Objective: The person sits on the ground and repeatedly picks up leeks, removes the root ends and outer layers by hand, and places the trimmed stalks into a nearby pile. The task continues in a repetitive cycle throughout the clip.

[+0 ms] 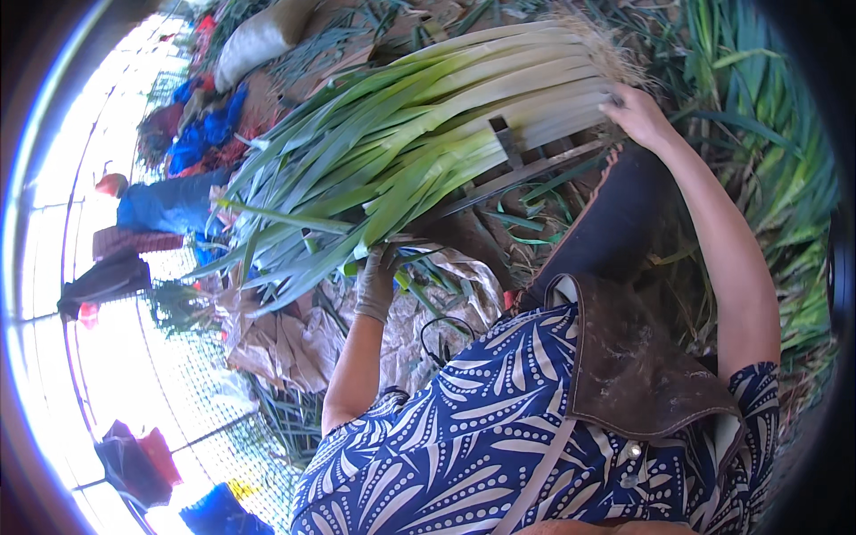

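A thick bundle of leeks or large green onions (468,100) lies across a metal rack (511,150), white stems and roots to the right and green leaves fanning left. My left hand (376,284), in a dirty light glove, is closed around some lower leaves, its fingertips partly hidden among them. My right hand (636,119) touches the white stems beside the root ends. A small dark patch shows between its thumb and fingers; whether it grips a stem is unclear.
A crumpled plastic sheet (321,334) lies below the leaves. More leafy stalks (756,134) are heaped on the right. My dark-trousered leg (602,214) is beside the rack. A pale sack (257,43) lies at upper left, near wire mesh (194,361). Cut leaves litter the ground.
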`<action>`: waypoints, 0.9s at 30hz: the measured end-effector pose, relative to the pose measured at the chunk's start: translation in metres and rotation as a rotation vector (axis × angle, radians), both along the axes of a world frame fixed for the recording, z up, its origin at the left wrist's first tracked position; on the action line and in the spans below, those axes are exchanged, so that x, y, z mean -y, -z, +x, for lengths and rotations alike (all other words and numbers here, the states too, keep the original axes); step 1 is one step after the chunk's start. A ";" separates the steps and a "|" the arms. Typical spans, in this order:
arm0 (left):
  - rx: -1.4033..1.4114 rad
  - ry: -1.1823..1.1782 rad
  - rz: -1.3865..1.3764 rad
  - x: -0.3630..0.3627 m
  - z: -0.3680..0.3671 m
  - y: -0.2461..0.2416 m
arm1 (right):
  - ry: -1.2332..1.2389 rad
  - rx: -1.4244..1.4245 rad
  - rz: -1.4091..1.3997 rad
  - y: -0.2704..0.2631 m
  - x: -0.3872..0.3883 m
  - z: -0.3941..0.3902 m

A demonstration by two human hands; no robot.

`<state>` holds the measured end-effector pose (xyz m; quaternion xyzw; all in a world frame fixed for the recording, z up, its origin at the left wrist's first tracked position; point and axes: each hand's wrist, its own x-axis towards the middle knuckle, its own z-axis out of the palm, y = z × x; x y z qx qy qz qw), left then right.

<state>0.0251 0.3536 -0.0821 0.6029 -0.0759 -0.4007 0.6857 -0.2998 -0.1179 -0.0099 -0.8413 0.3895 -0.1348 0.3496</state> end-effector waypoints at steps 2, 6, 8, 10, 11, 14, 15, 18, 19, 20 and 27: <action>-0.074 -0.078 -0.062 0.005 -0.008 -0.013 | -0.149 -0.119 -0.126 0.019 0.010 0.029; -0.300 -0.213 -0.365 0.028 -0.018 -0.047 | -0.271 -0.250 -0.290 0.051 0.028 0.057; -0.357 -0.295 -0.464 0.034 -0.013 -0.051 | -0.310 -0.350 -0.346 0.064 0.041 0.060; -0.109 -0.299 -0.314 0.036 -0.010 -0.063 | -0.346 -0.389 -0.362 0.064 0.041 0.065; -0.076 -0.325 -0.289 0.036 -0.011 -0.070 | -0.360 -0.383 -0.349 0.064 0.039 0.065; -0.021 -0.423 -0.236 0.046 -0.014 -0.095 | -0.314 -0.380 -0.290 0.070 0.045 0.068; -0.027 -0.485 -0.229 0.050 -0.019 -0.107 | -0.292 -0.378 -0.263 0.073 0.046 0.069; 0.615 -0.440 0.164 0.047 -0.018 -0.133 | -0.299 -0.341 -0.269 0.079 0.051 0.068; 0.849 -0.415 0.339 0.045 -0.014 -0.141 | -0.304 -0.350 -0.289 0.079 0.050 0.068; 0.772 -0.484 0.324 0.046 -0.011 -0.150 | -0.308 -0.358 -0.308 0.078 0.050 0.069; 0.656 -0.191 0.562 0.046 0.086 -0.180 | -0.300 -0.348 -0.378 0.076 0.047 0.066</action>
